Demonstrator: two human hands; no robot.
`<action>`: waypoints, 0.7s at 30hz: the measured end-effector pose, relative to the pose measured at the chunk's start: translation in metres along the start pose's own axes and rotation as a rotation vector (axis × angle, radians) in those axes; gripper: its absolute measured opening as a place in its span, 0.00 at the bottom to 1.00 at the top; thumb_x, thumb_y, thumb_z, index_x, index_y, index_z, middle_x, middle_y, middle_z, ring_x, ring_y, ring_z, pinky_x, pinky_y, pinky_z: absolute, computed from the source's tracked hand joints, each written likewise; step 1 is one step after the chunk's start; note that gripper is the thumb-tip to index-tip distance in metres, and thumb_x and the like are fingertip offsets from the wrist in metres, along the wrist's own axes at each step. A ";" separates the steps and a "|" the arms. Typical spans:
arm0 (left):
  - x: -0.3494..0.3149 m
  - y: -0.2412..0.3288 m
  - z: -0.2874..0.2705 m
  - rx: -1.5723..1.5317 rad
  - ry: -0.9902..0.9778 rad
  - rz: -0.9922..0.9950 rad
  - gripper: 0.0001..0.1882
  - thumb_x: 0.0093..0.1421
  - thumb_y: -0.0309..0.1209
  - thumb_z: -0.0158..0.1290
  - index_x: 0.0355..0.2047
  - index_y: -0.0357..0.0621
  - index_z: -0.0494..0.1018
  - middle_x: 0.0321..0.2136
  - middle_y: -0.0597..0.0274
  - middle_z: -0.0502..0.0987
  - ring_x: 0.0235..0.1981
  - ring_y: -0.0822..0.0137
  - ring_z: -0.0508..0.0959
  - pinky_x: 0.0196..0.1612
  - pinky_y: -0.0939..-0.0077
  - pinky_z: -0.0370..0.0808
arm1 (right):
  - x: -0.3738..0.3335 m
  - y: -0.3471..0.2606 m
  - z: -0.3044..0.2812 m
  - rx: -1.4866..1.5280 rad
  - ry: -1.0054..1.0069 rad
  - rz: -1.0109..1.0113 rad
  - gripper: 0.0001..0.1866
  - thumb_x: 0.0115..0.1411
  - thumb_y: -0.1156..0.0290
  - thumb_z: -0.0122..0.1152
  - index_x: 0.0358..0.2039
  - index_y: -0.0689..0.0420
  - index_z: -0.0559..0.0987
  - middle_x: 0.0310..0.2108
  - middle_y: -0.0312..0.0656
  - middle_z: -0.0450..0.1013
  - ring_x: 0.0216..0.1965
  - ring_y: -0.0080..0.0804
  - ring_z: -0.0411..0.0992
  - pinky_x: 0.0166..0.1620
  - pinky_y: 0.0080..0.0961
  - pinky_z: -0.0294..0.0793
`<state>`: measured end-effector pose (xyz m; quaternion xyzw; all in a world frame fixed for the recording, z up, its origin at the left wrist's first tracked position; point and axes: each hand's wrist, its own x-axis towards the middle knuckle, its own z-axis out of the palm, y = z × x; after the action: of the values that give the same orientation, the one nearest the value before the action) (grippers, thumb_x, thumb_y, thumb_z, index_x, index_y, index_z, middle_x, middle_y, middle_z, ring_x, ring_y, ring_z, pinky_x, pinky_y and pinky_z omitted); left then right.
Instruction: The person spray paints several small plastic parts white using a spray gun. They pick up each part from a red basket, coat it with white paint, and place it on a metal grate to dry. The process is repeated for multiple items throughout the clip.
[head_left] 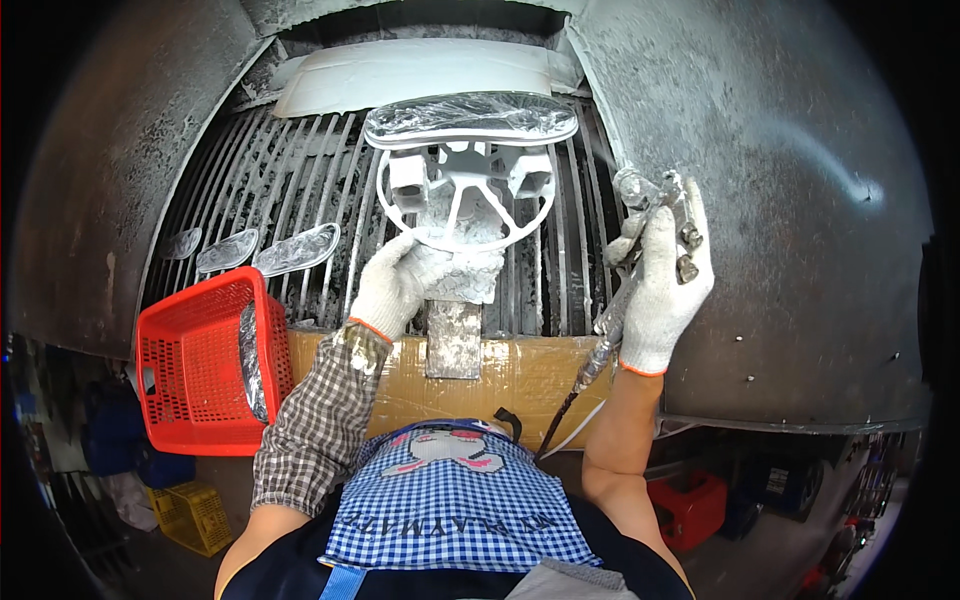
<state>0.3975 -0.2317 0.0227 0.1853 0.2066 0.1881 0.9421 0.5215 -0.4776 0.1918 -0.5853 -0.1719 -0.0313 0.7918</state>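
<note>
My left hand (388,284), in a white knitted glove, has its fingers at the near left rim of a white wheel-like ring (455,243) with spokes. Above the ring, an oblong rounded piece (472,119) with a white edge and a top under shiny clear film rests on a stand with white square blocks (408,180). My right hand (662,285), also gloved, is wrapped around a metal spray gun (617,300) right of the ring. A dark hose (560,418) runs down from its handle. A pale haze shows between gun and piece.
Metal slats (300,180) form the bench, with metal side walls (760,220) around it. Several film-covered oblong pieces (297,250) lie at left. A red basket (200,345) holding a similar piece overlaps the front edge. Cardboard (540,370) covers that edge; a white sheet (410,75) lies behind.
</note>
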 end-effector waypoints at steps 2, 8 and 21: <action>-0.001 0.002 -0.001 0.035 0.015 0.023 0.17 0.72 0.31 0.51 0.53 0.28 0.73 0.52 0.35 0.80 0.55 0.41 0.82 0.57 0.45 0.84 | -0.007 -0.003 -0.001 0.056 -0.070 0.043 0.30 0.75 0.74 0.59 0.73 0.67 0.64 0.38 0.41 0.78 0.32 0.17 0.73 0.34 0.18 0.78; 0.005 0.015 -0.014 0.059 0.063 0.061 0.14 0.70 0.32 0.53 0.47 0.32 0.75 0.49 0.39 0.81 0.52 0.41 0.83 0.55 0.43 0.84 | -0.016 -0.008 0.000 0.063 -0.171 0.094 0.30 0.75 0.74 0.59 0.73 0.68 0.64 0.35 0.39 0.77 0.30 0.17 0.73 0.34 0.18 0.77; 0.012 0.041 -0.020 0.078 0.048 0.183 0.15 0.71 0.32 0.54 0.48 0.30 0.75 0.46 0.39 0.82 0.46 0.46 0.85 0.51 0.51 0.86 | -0.014 -0.025 -0.023 0.038 -0.065 0.077 0.28 0.75 0.74 0.58 0.72 0.66 0.67 0.33 0.38 0.77 0.29 0.16 0.74 0.31 0.15 0.75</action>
<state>0.3866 -0.1855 0.0194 0.2352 0.2184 0.2698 0.9079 0.5079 -0.5089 0.2043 -0.5770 -0.1752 0.0215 0.7974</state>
